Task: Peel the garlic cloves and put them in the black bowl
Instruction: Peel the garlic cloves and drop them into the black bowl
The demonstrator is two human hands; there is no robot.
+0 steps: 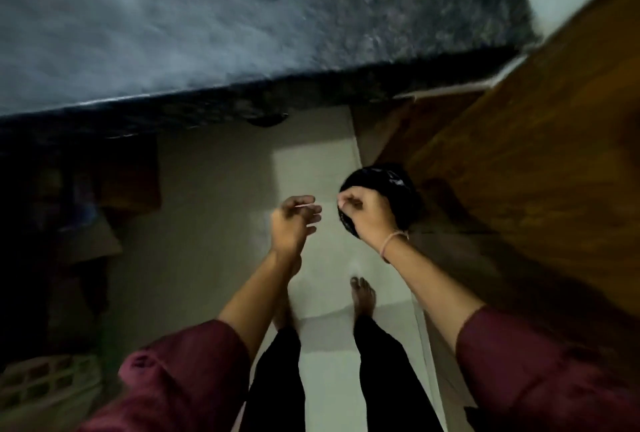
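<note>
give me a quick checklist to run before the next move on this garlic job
1. Garlic cloves in view: not ok, none visible.
2. Left hand grip: cannot tell; a pale sliver shows against it.
3. Right hand grip: cannot tell; it is curled, contents hidden.
4. Black round container, partly hidden by the right hand, is the bowl: cannot tell.
5. Sharp view: not ok, blurred.

A single head-worn camera looks steeply down, almost straight at the floor [214, 189]. The front edge of the bench [242, 33] crosses the upper frame, close and blurred.
</note>
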